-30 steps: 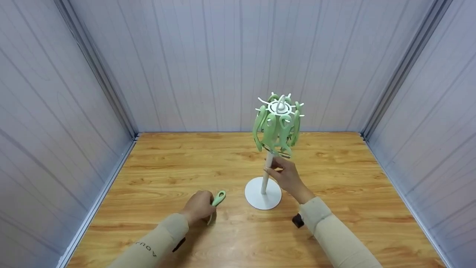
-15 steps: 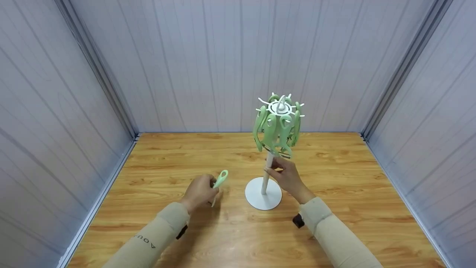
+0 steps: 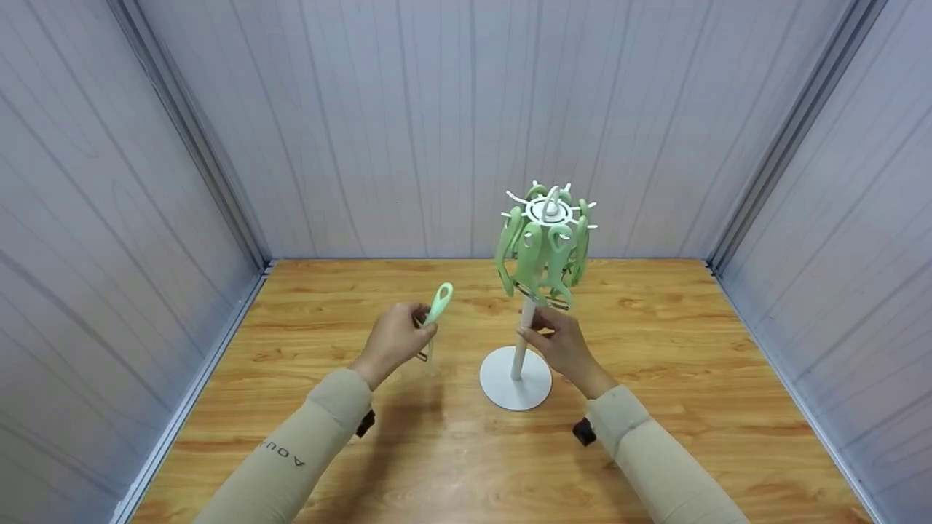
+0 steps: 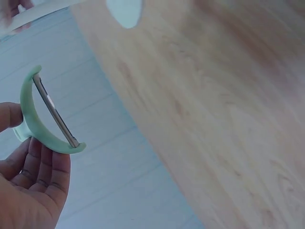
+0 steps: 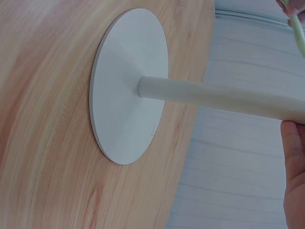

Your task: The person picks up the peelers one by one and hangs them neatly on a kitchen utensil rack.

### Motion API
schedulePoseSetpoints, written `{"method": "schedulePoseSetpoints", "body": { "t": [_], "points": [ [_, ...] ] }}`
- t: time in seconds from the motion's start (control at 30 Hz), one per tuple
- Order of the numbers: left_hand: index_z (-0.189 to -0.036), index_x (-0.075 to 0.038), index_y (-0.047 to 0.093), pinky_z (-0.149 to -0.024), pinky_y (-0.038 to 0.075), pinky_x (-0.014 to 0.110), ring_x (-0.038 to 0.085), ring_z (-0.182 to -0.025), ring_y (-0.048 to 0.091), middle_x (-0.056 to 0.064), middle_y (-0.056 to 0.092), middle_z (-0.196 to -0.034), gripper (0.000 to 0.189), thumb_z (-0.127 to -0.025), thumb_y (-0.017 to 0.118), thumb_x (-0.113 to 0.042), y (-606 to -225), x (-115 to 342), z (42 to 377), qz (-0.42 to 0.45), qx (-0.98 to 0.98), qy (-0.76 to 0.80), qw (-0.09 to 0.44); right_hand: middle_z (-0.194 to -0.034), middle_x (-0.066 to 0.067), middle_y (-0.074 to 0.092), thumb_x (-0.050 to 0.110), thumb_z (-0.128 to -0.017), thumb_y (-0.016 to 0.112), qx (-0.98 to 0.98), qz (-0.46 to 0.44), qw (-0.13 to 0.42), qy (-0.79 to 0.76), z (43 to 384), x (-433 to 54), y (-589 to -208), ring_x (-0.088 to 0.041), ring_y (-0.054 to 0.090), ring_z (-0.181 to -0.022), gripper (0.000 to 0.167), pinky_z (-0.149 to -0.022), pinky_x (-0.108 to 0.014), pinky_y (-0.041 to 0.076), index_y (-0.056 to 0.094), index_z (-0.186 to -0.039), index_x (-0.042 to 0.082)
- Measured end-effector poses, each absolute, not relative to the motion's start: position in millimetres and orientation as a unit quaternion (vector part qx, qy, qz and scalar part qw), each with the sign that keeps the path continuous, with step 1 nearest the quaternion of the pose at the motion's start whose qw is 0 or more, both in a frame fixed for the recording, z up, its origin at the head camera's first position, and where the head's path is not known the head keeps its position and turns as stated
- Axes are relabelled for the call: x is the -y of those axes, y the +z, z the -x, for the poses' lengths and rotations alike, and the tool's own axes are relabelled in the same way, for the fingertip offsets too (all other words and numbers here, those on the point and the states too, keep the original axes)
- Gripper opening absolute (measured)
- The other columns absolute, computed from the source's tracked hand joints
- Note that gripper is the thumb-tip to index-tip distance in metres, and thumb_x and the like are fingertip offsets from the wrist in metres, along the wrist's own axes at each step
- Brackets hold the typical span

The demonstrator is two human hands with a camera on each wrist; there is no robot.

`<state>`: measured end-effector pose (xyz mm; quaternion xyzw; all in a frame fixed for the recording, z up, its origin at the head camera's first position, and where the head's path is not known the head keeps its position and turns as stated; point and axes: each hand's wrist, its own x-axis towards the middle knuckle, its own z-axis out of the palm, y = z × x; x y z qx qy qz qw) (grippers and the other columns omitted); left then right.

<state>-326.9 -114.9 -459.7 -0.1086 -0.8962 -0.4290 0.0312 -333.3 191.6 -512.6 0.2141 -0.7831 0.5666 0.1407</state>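
My left hand (image 3: 397, 336) pinches a light green Y-shaped peeler (image 4: 29, 109) by its handle, holding it above the table to the left of the stand. In the left wrist view its curved head and metal blade stick out past the fingertips. The handle's looped end points up in the head view. My right hand (image 3: 566, 351) grips the white pole (image 5: 209, 95) of a rotating utensil stand below its hooks. Several green-handled tools (image 3: 532, 255) hang from the stand's white hook ring (image 3: 547, 211); metal blades show at some lower ends.
The stand's round white base (image 3: 502, 386) sits flat on the wooden table (image 3: 328, 291). Pale panelled walls (image 3: 349, 131) enclose the back and both sides. Bare hooks jut from the ring among the hung tools.
My left hand has lifted the peeler from low near the tabletop, moving it up and away from me, its loop turning more upright. My right hand and the stand stay put.
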Motion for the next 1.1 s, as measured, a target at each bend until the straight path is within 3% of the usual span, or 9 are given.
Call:
{"method": "schedulePoseSetpoints", "body": {
  "t": [0.27, 0.43, 0.77, 1.1],
  "points": [
    [-0.121, 0.003, 0.077, -0.063, 0.058, 0.027, 0.019, -0.076, 0.066, 0.013, 0.075, -0.094, 0.023, -0.101, 0.074, -0.005, -426, 110, 334, 0.141, 0.860, -0.477, 0.116, -0.100, -0.022, 0.077, -0.002, -0.099, 0.077, 0.779, -0.221, 0.147, 0.567, 335, -191, -515, -0.005, 0.072, -0.086, 0.017, -0.072, -0.018, 0.064, 0.077, -0.116, -0.003],
    [-0.120, 0.003, 0.078, -0.064, 0.054, 0.023, 0.018, -0.076, 0.065, 0.013, 0.076, -0.095, 0.021, -0.099, 0.076, -0.004, -409, 106, 337, 0.164, 0.846, -0.480, 0.165, -0.100, -0.022, 0.076, -0.002, -0.099, 0.076, 0.778, -0.225, 0.144, 0.569, 334, -191, -515, -0.004, 0.071, -0.087, 0.015, -0.072, -0.018, 0.064, 0.077, -0.115, -0.003],
    [-0.117, 0.005, 0.077, -0.065, 0.053, 0.021, 0.018, -0.075, 0.065, 0.017, 0.076, -0.095, 0.019, -0.100, 0.074, -0.003, -384, 97, 341, 0.194, 0.833, -0.479, 0.199, -0.100, -0.022, 0.077, -0.001, -0.099, 0.077, 0.781, -0.228, 0.144, 0.563, 333, -192, -514, -0.007, 0.073, -0.088, 0.013, -0.073, -0.018, 0.064, 0.075, -0.112, -0.003],
    [-0.121, 0.005, 0.074, -0.085, 0.066, 0.040, 0.028, -0.093, 0.074, 0.018, 0.076, -0.103, 0.021, -0.103, 0.073, -0.005, -363, 86, 341, 0.223, 0.817, -0.493, 0.199, -0.101, -0.020, 0.077, 0.001, -0.100, 0.076, 0.786, -0.240, 0.149, 0.549, 333, -193, -514, -0.007, 0.072, -0.088, 0.013, -0.073, -0.018, 0.064, 0.075, -0.113, -0.002]
  ]
}}
